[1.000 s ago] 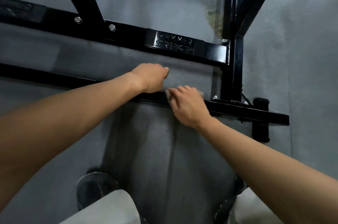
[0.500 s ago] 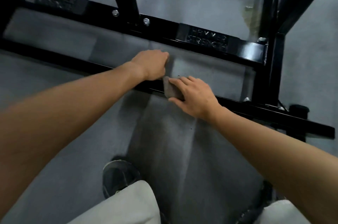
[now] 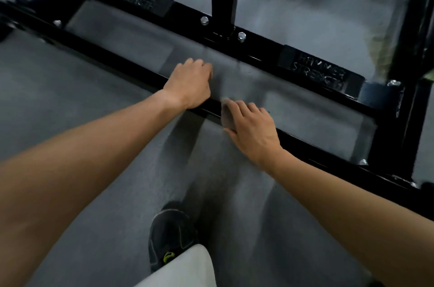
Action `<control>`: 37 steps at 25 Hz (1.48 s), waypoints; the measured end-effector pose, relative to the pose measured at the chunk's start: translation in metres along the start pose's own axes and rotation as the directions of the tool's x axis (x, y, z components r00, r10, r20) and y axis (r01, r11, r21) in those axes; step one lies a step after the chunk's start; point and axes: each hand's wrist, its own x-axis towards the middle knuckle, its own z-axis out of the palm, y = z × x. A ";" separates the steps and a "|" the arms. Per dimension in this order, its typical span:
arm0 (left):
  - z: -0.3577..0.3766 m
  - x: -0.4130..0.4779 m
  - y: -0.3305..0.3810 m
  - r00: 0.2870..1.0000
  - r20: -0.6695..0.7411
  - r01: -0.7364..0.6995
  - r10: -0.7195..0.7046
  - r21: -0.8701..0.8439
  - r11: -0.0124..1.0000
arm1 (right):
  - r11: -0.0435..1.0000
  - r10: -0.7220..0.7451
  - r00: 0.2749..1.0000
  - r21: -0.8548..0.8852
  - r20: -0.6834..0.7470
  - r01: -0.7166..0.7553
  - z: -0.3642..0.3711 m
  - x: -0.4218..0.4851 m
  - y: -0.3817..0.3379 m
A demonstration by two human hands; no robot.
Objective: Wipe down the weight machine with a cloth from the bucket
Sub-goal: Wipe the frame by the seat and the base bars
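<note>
Cloth (image 3: 227,116), grey, mid-frame, pressed on the lower black frame bar (image 3: 328,149) under right hand (image 3: 252,130), fingers flat over it. Left hand (image 3: 190,86) curled closed on the same bar, just left. Dark shoe (image 3: 172,237) bottom centre on grey floor (image 3: 70,99).

Dark grey rubber gym floor (image 3: 70,136) filling the frame, fine speckled texture, dim even light, paler rectangular patches at centre and right, soft shadow streaks across the lower middle, a yellowish smudge (image 3: 375,52) at the upper right
</note>
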 end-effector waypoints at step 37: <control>-0.002 0.034 -0.142 0.871 0.011 0.470 -0.491 -0.308 0.827 | 0.582 0.224 0.697 0.480 0.682 -0.657 0.006 0.209 -0.093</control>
